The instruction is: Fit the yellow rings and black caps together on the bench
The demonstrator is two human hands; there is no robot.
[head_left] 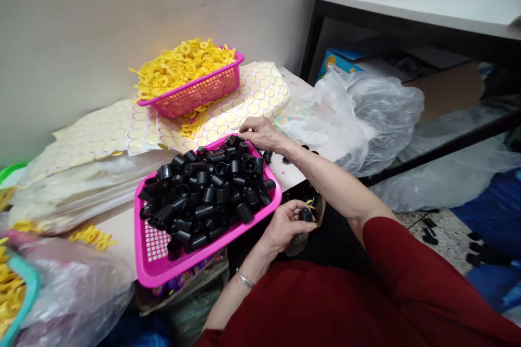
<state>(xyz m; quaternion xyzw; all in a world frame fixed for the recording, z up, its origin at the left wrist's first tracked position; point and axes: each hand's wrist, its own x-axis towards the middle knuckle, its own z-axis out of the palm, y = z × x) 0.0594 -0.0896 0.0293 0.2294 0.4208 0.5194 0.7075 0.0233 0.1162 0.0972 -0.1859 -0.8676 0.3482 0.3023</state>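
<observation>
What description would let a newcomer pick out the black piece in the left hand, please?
Start at the pink basket heaped with black parts. Beside its right end is the left hand, bracelet at the wrist. The black piece is the one held there, outside the basket.

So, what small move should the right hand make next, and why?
Perhaps the right hand should take one black plastic cylinder from the pink plastic basket: its fingers are at the basket's far rim, and the left hand holds a single cap-like black piece.
</observation>
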